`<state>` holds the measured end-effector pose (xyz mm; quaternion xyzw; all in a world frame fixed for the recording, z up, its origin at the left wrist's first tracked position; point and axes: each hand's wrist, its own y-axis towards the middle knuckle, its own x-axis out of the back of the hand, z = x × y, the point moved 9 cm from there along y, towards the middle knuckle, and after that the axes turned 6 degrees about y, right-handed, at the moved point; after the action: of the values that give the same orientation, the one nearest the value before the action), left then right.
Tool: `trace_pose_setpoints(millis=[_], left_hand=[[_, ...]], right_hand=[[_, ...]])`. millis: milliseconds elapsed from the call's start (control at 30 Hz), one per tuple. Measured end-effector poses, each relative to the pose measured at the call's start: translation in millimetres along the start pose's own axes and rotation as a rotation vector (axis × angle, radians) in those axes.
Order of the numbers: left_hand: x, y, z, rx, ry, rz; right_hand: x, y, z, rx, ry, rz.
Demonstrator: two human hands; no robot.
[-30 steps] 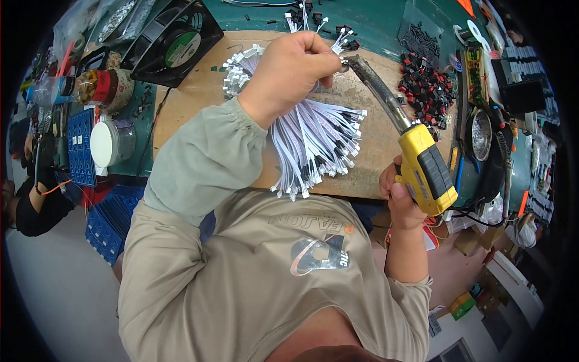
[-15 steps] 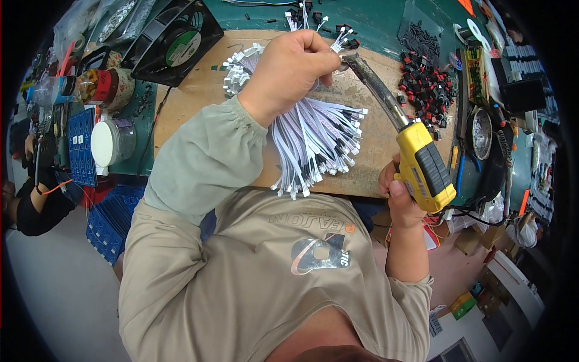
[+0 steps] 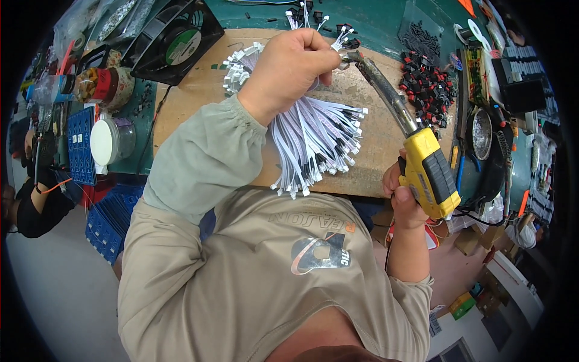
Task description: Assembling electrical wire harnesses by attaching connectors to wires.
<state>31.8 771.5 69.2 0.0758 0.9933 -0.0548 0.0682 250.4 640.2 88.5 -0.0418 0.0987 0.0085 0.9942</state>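
Note:
My right hand (image 3: 405, 196) is closed round the handle of a yellow and black soldering gun (image 3: 431, 175). Its long dark metal barrel slants up and left, ending close to the fingertips of my left hand (image 3: 295, 66). Those left fingers are pinched together on something small that they mostly hide. Beneath my left hand lies a thick bundle of white flat cables (image 3: 316, 142), with white plugs at the ends and black sleeves near the lower ones. More white plugs (image 3: 240, 69) lie to the left of my wrist.
Red and black rocker switches (image 3: 427, 90) are heaped on the right, with black tubing pieces (image 3: 421, 43) behind. A square black fan (image 3: 175, 45) stands at the left. Nearby are a white-lidded jar (image 3: 108, 143) and blue circuit boards (image 3: 81, 148). Another person's arm (image 3: 45, 202) shows far left.
The soldering gun and my right hand have shifted slightly right and down. My left hand has stayed practically in place.

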Motion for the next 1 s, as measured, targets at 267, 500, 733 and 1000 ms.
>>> trace_pose_setpoints(millis=[267,500,733,1000], left_hand=[[0.4,-0.6,-0.5,0.012,0.002,-0.009],[-3.5,-2.9,-1.8,0.049,0.013,0.041],[-3.4,-2.6,-2.8,0.039,0.018,0.029],[-2.2,-3.7,-3.3,0.049,0.034,0.035]], right_hand=[[3.4,1.7,-4.0,-0.002,-0.029,0.034],[-1.4,3.4,2.5,0.091,-0.077,0.146],[-0.3,4.1,-4.5,-0.002,-0.048,0.042],[6.3,0.8,-4.9,0.001,0.003,0.016]])
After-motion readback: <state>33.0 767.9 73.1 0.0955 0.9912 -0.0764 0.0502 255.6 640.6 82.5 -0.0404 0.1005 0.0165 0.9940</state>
